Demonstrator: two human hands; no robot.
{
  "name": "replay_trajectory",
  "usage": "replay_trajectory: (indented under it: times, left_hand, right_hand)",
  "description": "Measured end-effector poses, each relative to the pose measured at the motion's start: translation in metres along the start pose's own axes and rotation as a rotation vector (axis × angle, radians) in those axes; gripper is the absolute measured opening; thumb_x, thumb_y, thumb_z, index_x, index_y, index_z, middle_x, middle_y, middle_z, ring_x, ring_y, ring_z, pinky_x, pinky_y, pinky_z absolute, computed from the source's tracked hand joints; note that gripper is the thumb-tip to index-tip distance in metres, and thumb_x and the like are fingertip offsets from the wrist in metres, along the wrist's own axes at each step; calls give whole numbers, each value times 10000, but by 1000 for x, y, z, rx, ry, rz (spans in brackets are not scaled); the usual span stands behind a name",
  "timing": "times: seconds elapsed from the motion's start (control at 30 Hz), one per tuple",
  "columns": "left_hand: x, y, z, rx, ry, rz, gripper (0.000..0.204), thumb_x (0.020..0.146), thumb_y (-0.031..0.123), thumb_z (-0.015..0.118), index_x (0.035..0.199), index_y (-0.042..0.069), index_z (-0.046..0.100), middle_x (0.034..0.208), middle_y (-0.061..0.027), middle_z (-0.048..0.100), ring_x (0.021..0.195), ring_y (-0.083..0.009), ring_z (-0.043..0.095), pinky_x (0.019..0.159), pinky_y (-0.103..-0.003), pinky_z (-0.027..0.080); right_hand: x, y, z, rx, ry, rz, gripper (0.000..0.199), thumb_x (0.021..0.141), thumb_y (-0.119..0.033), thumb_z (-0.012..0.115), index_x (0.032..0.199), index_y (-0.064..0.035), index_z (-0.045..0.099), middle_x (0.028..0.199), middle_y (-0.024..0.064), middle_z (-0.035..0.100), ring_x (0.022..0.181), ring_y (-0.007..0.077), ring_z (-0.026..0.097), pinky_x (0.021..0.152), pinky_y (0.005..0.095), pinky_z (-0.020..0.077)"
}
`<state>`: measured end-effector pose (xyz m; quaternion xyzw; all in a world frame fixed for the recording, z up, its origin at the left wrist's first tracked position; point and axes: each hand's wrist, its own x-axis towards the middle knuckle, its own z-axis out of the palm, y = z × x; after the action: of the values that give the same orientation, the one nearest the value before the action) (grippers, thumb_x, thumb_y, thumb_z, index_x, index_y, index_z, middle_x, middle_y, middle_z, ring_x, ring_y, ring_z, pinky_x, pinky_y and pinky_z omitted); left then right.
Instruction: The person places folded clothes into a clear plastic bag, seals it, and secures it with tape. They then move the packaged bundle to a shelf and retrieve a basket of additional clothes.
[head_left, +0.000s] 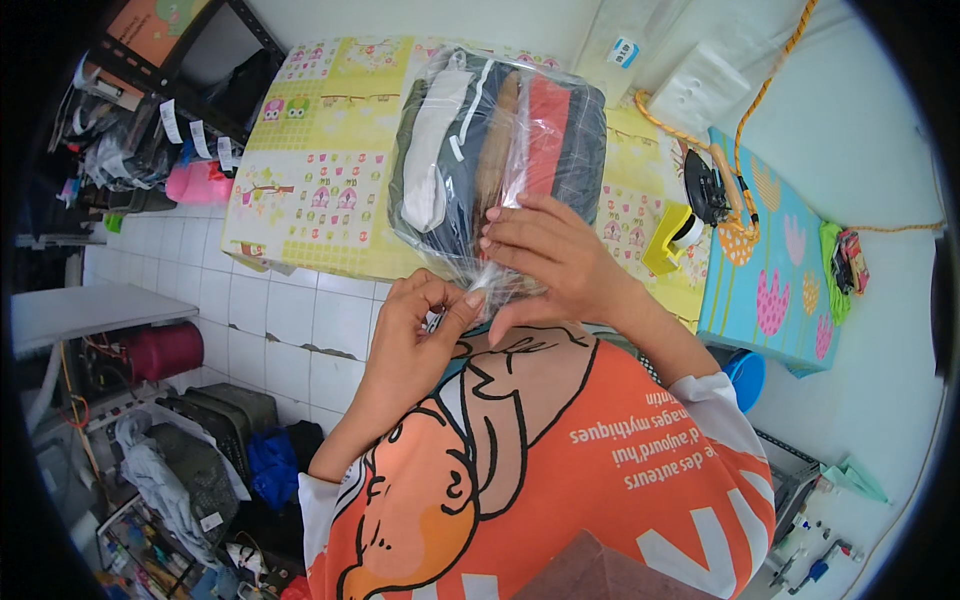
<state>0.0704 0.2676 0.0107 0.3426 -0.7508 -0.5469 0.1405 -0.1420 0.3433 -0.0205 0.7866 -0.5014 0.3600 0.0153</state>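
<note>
Clear, glossy plastic bag (467, 240) of folded clothes lies on the table under a yellow, owl-printed covering (320, 200); its gathered neck reaches over the near edge, toward the wearer. Left hand (425, 310): thumb and forefinger pinching the bunched film at the neck, other fingers curled under. Right hand (560, 245): fingers slightly spread and bent, tips on the film above the neck, thumb angled apart and down. Likely reason: one grip keeps the opening gathered while the other steadies the soft load. Neck toward the body probably keeps it within easy reach.

Film thin, creased, with bright highlights. Inside, upright bands: soft white roll (435, 150), brown strip (495, 155), smooth flat red fold (545, 130), dark checked cloth (583, 150). Bundle blocky, corners rounded. Toward the table's right edge: black iron with a tan handle (706, 190), hard-surfaced, beside an angular yellow plastic holder (662, 240).
</note>
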Motion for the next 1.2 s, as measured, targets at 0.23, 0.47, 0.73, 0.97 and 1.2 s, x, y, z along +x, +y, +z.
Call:
replay_trajectory:
  times: [0.23,0.47,0.73,0.97,1.2]
  left_hand:
    - [0,28,-17,198,-163,158,238,822,160,761,1009,32,690,877,-66,567,933,-251,532,928,-365,416]
    - [55,4,-32,453,52,690,487,704,63,778,1182,70,687,1253,-99,649,1314,-319,496,1116,-440,353]
    - [75,-41,-27,299,-81,906,325,721,7,740,1031,102,755,1080,-64,729,1128,-241,661,1073,-457,398]
    - [68,-28,-32,292,-311,842,255,748,-24,708,974,87,751,1148,-68,681,1073,-209,650,1085,-485,332]
    - [67,-9,-39,300,-349,847,247,696,6,723,934,72,736,1378,-96,547,1267,-309,514,1102,-499,303]
  right_hand:
    - [-15,-16,12,-128,67,94,361,779,-55,685,1139,-31,677,1226,93,661,1205,240,600,1049,393,455]
    - [-11,-20,31,36,345,195,292,744,45,664,1023,-20,719,1002,64,742,991,222,707,929,343,550]
    - [-12,-24,29,61,423,138,282,721,32,686,992,-27,735,983,73,743,937,220,721,862,345,583]
    - [-10,-27,26,86,439,129,318,701,59,692,1005,-26,733,980,86,745,952,222,724,872,350,582]
    - [-11,-29,28,144,404,99,302,723,36,711,1017,-31,733,1029,98,730,1023,237,699,944,388,545]
